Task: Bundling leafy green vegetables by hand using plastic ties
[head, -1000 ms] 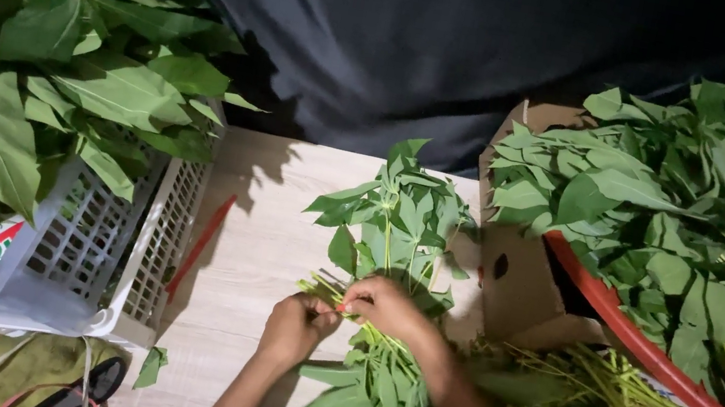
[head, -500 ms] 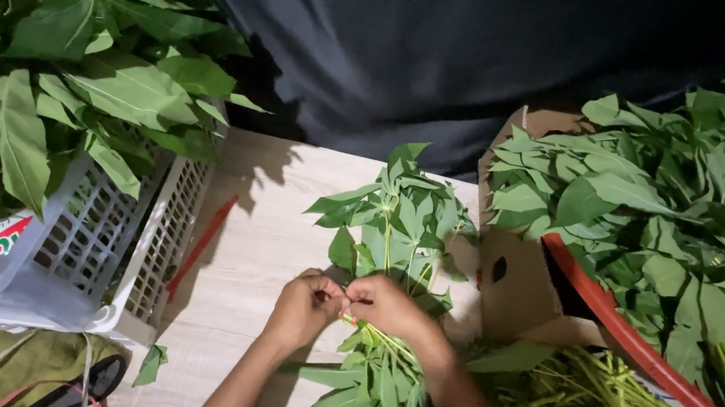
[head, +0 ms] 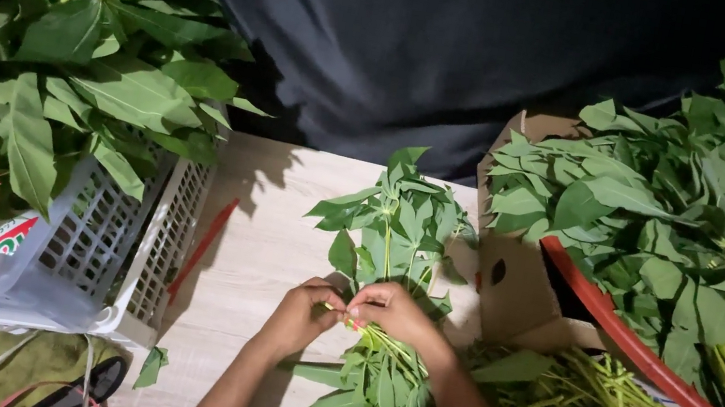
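Pale wood-grain surface (head: 264, 266) lies before a dark cloth backdrop (head: 429, 38). A white basket (head: 127, 262) of leaves sits at its left edge, a cardboard box (head: 515, 288) at its right. My left hand (head: 305, 314) and right hand (head: 393, 312) pinch shut on the leaf bundle (head: 396, 239) at the surface's middle, its long axis running toward the far edge, leaf tips pointing away from me.

A pale wooden tabletop (head: 276, 248) is lit from above; its far edge is closed off by a dark cloth backdrop (head: 429, 38).
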